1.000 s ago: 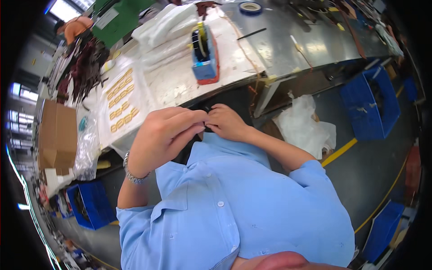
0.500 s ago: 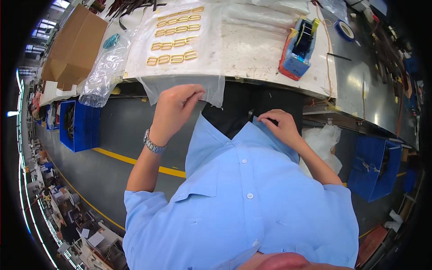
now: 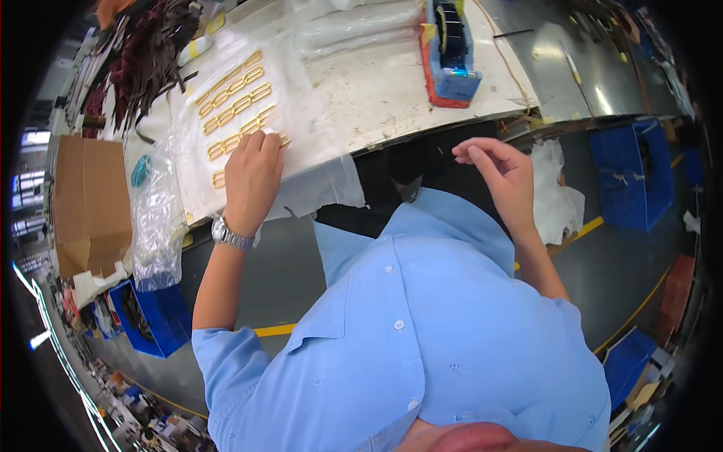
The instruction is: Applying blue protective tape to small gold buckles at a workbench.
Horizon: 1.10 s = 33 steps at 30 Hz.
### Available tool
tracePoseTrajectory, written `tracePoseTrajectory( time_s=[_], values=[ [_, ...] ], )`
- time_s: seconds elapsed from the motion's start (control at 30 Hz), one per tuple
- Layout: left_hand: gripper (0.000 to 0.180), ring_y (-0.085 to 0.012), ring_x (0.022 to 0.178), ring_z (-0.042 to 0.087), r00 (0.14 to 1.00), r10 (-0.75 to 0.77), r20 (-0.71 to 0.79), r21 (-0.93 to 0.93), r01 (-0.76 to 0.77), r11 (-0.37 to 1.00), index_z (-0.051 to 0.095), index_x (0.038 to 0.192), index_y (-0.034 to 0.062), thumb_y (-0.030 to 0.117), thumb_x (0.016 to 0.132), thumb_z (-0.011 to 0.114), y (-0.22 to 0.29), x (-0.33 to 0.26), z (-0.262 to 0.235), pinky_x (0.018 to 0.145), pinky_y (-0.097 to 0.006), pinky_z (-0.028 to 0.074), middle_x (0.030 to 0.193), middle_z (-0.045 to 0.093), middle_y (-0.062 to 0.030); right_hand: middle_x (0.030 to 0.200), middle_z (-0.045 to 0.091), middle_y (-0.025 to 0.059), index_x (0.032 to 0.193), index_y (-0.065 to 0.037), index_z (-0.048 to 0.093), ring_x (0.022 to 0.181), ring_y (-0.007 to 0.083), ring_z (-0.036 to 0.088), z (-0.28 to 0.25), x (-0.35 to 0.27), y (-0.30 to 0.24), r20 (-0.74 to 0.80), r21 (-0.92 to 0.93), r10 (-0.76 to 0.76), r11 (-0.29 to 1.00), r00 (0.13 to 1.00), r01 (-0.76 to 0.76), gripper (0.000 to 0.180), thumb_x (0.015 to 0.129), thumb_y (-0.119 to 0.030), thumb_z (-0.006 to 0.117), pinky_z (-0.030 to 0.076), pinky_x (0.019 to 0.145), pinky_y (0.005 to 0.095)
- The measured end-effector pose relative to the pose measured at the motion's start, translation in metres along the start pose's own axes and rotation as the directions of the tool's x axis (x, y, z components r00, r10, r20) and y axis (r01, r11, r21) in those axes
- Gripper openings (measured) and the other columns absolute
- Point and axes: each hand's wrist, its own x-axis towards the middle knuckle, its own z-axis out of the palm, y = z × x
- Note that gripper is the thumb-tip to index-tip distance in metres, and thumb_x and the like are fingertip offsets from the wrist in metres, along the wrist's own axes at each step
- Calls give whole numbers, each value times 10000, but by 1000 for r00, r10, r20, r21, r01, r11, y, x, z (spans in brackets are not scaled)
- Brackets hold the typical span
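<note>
Several rows of gold metal strap buckles (image 3: 235,103) lie on a clear plastic sheet (image 3: 316,177) that covers the left part of the white table and hangs over its front edge. My left hand (image 3: 254,169), a metal watch on its wrist, reaches over the nearest row. Its fingers are bent together at a gold buckle (image 3: 284,141), and the hand hides the buckles beneath it. In front of the table edge, above my lap, my right hand (image 3: 503,177) hovers with loosely bent fingers and nothing visible in them.
A blue and red tape dispenser (image 3: 454,71) stands on the table (image 3: 376,105). Farther left are dark straps (image 3: 151,53), a crumpled plastic bag (image 3: 154,233) and a cardboard box (image 3: 90,203). Blue bins (image 3: 154,320) stand on the floor on both sides.
My left hand has gone from in front of the table edge up onto the nearest row of buckles. My right hand has lifted off the shirt hem and moved right. The view has turned.
</note>
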Motion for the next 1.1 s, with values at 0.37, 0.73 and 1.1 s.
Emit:
tracePoseTrajectory(
  time_s=[0.37,0.73,1.1],
  values=[
    [112,-373,886,666,992,9,124,145,-27,989,594,936,11,76,929,685,-1,21,6,764,-486,545,927,636,-167,964,785,40,1151,-33,829,833,78,682,-60,109,-17,34,-222,-100,969,994,105,396,1084,-386,661,503,692,240],
    [129,-78,816,638,866,-445,228,-600,485,636,727,1037,-36,90,1008,734,-24,41,-56,770,-247,528,900,729,-13,793,709,2,1147,-42,833,664,54,579,-44,136,-6,214,-107,88,992,973,-66,419,1043,-434,725,434,592,235],
    [215,-148,869,730,989,90,113,-984,99,145,672,1084,-8,193,1115,602,134,189,-10,650,-254,539,1265,767,-196,890,782,82,1010,44,804,788,123,710,-21,129,1,101,-25,-7,1000,995,10,363,968,-316,817,565,730,290]
  ],
)
